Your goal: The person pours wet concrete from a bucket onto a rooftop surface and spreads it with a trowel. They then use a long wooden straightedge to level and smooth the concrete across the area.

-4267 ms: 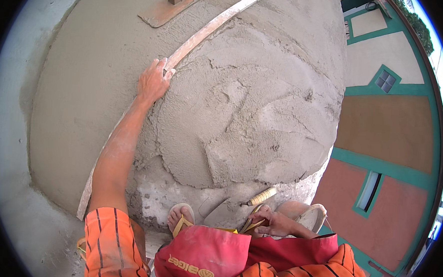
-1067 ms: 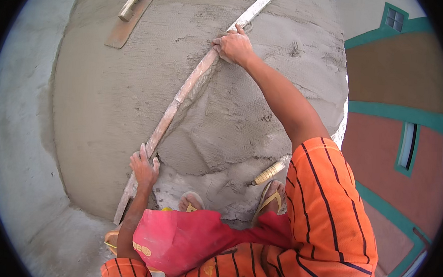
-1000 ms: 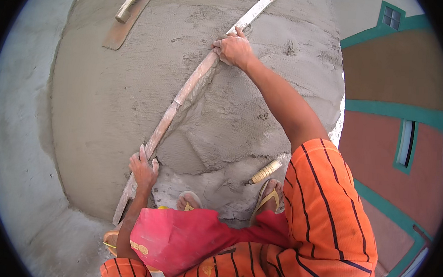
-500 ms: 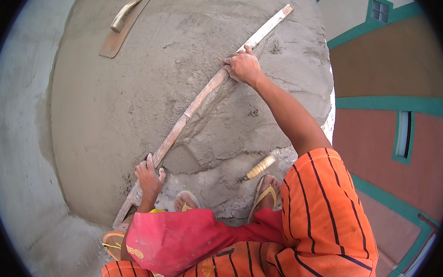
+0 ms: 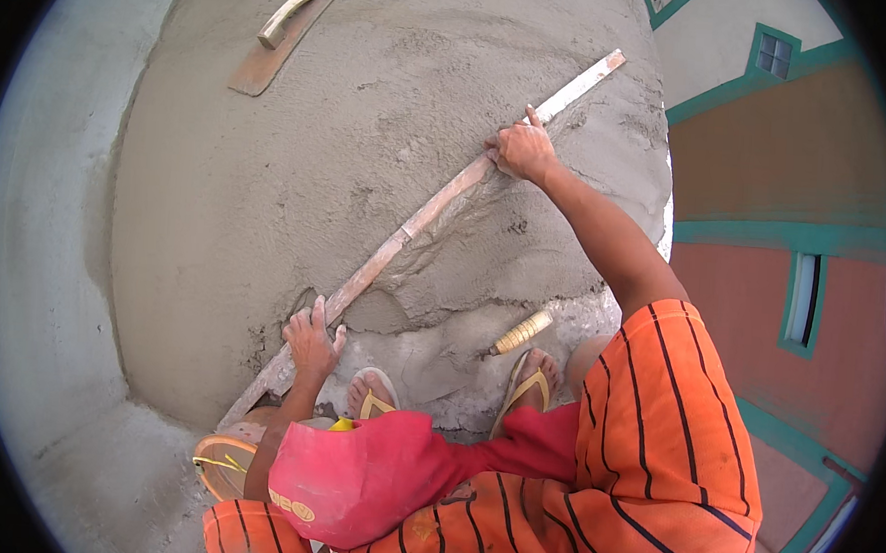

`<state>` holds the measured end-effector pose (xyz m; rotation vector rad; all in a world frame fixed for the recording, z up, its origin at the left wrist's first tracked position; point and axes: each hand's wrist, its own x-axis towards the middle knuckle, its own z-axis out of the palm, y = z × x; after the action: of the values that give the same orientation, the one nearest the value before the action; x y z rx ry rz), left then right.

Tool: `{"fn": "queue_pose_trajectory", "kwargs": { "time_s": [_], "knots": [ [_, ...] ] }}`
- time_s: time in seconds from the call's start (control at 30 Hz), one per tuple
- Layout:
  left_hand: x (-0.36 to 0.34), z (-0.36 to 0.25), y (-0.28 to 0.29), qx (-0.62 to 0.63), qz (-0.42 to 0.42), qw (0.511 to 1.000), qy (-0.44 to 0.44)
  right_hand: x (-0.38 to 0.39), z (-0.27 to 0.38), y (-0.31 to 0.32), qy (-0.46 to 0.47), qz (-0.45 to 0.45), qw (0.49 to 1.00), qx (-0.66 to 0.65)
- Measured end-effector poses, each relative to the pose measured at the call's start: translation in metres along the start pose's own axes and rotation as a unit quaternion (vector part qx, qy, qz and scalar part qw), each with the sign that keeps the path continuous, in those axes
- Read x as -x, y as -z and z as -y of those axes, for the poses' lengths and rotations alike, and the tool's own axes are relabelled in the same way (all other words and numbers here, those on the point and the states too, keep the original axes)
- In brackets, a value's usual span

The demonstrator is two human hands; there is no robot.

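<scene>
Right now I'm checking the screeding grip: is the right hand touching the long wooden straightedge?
Touching. The head view shows the right hand pressed onto the wooden straightedge, fingers spread across it, over the wet mortar.

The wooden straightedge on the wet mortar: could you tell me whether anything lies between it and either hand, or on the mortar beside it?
Nothing separates them: the left hand and right hand both press on the wooden straightedge. A trowel with a yellow handle lies near the feet, and a wooden float rests far up the mortar, both apart from it.
</scene>
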<state>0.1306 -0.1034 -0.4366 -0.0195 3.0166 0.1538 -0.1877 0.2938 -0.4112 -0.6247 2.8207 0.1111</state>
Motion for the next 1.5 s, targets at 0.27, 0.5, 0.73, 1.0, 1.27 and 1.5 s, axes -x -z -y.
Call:
{"fn": "queue_pose_trajectory", "kwargs": {
  "time_s": [0.27,0.5,0.73,1.0,1.27,1.5],
  "knots": [
    [-0.005,-0.003,-0.003,-0.034,-0.05,0.998,0.001,0.001,0.02,-0.006,0.096,-0.002,0.995,-0.032],
    [0.004,-0.005,-0.003,-0.045,-0.095,0.994,0.014,0.003,0.056,-0.022,0.218,-0.006,0.976,-0.005],
    [-0.005,0.002,0.009,0.021,-0.067,0.997,-0.021,-0.009,0.068,-0.011,0.215,0.089,0.964,-0.127],
    [-0.019,0.011,0.027,0.06,-0.059,0.996,-0.027,-0.022,0.057,-0.017,0.21,0.081,0.973,-0.05],
    [-0.022,0.02,0.029,0.072,-0.088,0.993,0.027,-0.039,0.083,0.032,0.263,-0.015,0.963,0.054],
    [-0.06,0.04,0.03,0.017,-0.125,0.989,0.071,-0.131,0.114,0.033,0.219,-0.101,0.97,0.016]
  ]
}}
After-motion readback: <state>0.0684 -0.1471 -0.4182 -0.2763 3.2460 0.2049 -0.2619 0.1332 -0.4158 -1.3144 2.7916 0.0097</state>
